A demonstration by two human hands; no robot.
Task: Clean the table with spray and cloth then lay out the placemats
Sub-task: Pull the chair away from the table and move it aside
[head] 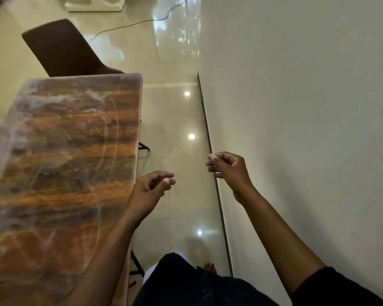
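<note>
Standing beside the table, the person is seen from above, both forearms raised over the floor between the table's right edge and the wall. Streaks and a curved smear are noted across the wooden top, which reads as damp or freshly wiped; the wiping step is judged done or nearly so, though this cannot be confirmed.

The left hand is held just off the table's right edge, fingers loosely curled, nothing gripped. The right hand is held nearer the wall, fingers curled inward with thumb and fingertips close together; whether something small is pinched cannot be told, and nothing is plainly held.

No spray bottle, cloth or placemat is visible anywhere in view. Their location cannot be given; they are presumed out of frame.

Key relation: the table lies to the left of both hands, its long axis running away from the person toward the dark chair at the far end. The left hand is the nearer to the surface, almost at its edge; the right hand is well apart from it. Any placemat laid next would be brought in from the right edge, across the short axis.

Risk is judged slight: mats set on a wet top may slip or trap moisture. A cable is noted on the far floor.
</note>
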